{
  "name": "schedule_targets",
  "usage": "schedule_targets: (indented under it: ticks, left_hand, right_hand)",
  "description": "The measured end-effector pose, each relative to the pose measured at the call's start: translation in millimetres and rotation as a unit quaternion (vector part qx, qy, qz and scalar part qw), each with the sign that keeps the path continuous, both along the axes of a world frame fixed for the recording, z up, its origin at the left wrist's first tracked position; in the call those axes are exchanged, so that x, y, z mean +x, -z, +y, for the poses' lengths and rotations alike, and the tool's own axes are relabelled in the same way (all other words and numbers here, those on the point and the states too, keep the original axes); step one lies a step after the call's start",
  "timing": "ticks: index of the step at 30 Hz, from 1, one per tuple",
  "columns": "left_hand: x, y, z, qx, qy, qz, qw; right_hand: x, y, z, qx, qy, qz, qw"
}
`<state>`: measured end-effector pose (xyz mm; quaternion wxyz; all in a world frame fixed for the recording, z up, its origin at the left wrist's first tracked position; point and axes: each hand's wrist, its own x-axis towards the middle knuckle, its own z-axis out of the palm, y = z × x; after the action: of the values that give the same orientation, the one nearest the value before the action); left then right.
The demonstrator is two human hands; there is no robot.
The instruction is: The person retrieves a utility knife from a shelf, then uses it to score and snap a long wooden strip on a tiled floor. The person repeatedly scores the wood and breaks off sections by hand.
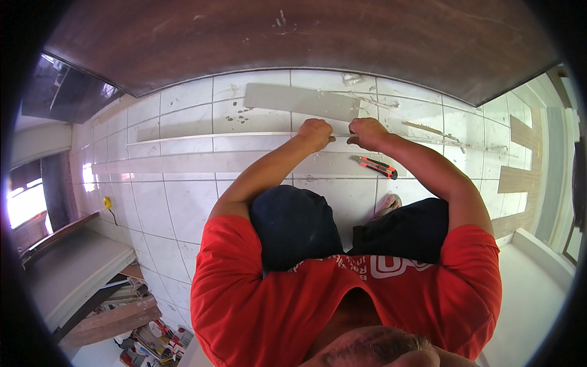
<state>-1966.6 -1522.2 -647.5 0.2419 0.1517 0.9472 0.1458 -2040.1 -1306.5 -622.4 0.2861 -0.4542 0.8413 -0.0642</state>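
A long, thin pale strip (211,136) runs sideways above the tiled floor. My left hand (315,134) closes around it near the middle, fingers curled. A short way to the right, my right hand (368,133) grips the same strip, with a small gap between the two fists. Just below the right hand, a red and black utility knife (376,167) lies on a long grey plank (244,163). Beyond my hands rests a wider grey plank piece (287,99). Whether the strip is one piece between my hands is hard to make out.
A large brown panel (306,37) borders the far side. Wood-look planks (520,180) are laid at the right. Thin offcuts (431,129) lie right of my hands. At the left are a yellow tape measure (108,202) and, lower, a heap of tools (150,342).
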Motion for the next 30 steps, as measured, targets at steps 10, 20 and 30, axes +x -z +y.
schedule_targets:
  ticks: [10,20,30]
  left_hand:
    - [7,6,5,-0.012,0.004,0.011,1.000]
    - [8,6,14,-0.005,-0.012,-0.038,0.999]
    - [-2,-14,-27,-0.027,-0.047,-0.063,0.997]
  right_hand:
    - [-7,1,-4,0.031,-0.010,-0.042,0.999]
    - [-24,-14,3,0.040,0.026,-0.151,0.987]
    - [-70,-6,64,0.137,0.063,-0.186,0.971]
